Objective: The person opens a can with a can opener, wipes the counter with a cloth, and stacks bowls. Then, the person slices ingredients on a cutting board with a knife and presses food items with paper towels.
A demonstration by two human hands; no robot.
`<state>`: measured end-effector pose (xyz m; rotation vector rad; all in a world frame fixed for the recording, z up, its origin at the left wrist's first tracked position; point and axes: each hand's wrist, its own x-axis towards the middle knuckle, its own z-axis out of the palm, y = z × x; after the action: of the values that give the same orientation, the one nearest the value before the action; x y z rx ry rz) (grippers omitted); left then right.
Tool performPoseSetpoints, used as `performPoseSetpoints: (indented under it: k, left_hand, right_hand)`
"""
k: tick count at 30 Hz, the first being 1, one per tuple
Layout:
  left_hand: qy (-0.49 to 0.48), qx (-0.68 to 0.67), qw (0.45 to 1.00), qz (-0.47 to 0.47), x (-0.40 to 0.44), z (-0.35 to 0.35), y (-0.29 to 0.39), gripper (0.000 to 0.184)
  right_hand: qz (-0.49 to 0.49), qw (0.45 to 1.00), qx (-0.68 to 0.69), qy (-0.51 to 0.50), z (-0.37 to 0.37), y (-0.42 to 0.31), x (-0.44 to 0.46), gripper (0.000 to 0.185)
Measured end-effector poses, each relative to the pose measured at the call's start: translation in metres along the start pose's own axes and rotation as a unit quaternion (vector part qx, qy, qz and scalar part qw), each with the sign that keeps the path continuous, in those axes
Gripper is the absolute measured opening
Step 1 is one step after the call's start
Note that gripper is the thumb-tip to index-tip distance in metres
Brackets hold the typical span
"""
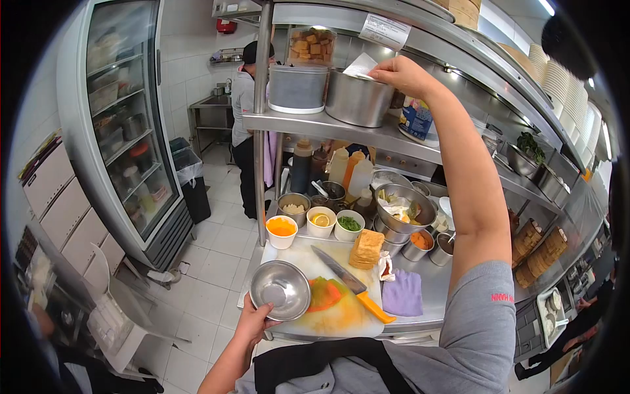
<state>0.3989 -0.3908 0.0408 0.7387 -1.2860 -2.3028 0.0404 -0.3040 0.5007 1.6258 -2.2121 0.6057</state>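
Observation:
My left hand (254,320) grips a small steel bowl (281,292) by its rim, thumb inside; the bowl looks empty and hangs over the left edge of the white cutting board (305,255). Up on the shelf, my right hand (401,76) is closed at the rim of a deep steel pot (359,102), pinching a white, paper-like piece (361,66) whose kind I cannot make out. The pot's contents are hidden. On the board lie a knife (341,270) with a yellow handle, a toasted bread block (366,249) and an orange-green smear (326,294).
Tubs of orange filling (281,226), lemon (320,220) and chopped greens (350,223) line the board's back edge. A mixing bowl (420,209) stands behind the bread. A purple cloth (402,293) lies right of the knife. Another person (243,111) stands beyond the shelf post (262,85).

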Motion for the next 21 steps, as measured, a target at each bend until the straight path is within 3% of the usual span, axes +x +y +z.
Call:
performPoseSetpoints:
  k: [11, 21]
  left_hand:
    - [-0.002, -0.005, 1.000, -0.002, -0.001, -0.007, -0.007, 0.067]
    - [0.005, -0.009, 1.000, -0.002, -0.005, -0.005, -0.007, 0.067]
  right_hand:
    - [0.016, 0.999, 0.041, 0.011, 0.003, 0.007, 0.014, 0.022]
    - [0.020, 0.998, 0.013, 0.051, 0.005, 0.018, 0.017, 0.029]
